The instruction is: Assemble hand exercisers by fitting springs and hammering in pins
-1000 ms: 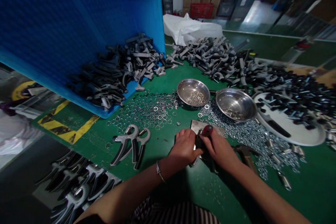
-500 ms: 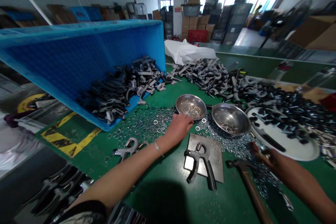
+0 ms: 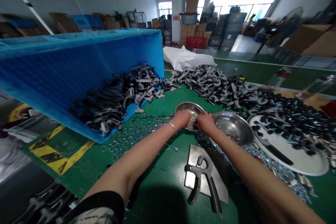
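My left hand point(image 3: 183, 119), with a bracelet at the wrist, reaches into the nearer-left steel bowl point(image 3: 187, 106) of small metal pieces point(image 3: 193, 121). Its fingers are curled together, the tips partly hidden. My right hand point(image 3: 206, 123) is closed at the same bowl's right side, its fingertips over the small pieces; whatever it pinches is too small to make out. Below both hands, a grey hand grip exerciser point(image 3: 206, 170) with black handles and a spring lies on a square metal plate point(image 3: 219, 186).
A second steel bowl point(image 3: 229, 123) and a white tray point(image 3: 307, 162) with black-headed parts stand to the right. Metal rings point(image 3: 147, 129) lie scattered left. A blue crate point(image 3: 86, 56) on its side holds many grip handles point(image 3: 126, 87); more handles point(image 3: 210, 80) are heaped behind the bowls.
My right hand has moved from the table's right side to the left bowl, its forearm now covering the hammer's place. My left hand has gone from the bowl's near rim into it.
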The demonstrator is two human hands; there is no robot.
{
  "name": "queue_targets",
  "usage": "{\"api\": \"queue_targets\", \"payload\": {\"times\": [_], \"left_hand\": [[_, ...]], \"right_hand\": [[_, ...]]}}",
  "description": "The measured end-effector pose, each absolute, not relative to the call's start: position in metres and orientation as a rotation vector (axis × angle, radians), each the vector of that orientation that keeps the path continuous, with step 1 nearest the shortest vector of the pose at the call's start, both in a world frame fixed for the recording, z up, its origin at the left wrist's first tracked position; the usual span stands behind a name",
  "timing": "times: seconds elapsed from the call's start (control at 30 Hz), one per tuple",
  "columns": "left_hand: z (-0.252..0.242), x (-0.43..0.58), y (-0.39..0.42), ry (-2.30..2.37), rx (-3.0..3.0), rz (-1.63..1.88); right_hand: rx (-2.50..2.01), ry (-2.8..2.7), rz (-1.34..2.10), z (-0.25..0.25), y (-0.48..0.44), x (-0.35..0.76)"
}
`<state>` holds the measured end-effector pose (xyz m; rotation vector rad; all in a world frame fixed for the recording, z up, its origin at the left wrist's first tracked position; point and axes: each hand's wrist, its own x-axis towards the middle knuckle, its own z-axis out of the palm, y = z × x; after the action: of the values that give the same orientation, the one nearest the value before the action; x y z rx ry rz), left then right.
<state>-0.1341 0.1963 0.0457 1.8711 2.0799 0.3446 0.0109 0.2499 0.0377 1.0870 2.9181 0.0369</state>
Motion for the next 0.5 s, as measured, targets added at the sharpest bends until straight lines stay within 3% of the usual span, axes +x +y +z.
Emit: {"api": "queue_targets", "payload": {"times": [0.3,0.5], "left_hand": [[0.054,-0.14,0.186,1.957,1.77,0.698],[0.053,-0.102,0.091,1.583,1.566,0.89]], "right_hand": [[1.248,2.91,-0.209,0.025,0.248,0.013],[1.408,3.027,-0.675,0.028,0.248,0.014]]}}
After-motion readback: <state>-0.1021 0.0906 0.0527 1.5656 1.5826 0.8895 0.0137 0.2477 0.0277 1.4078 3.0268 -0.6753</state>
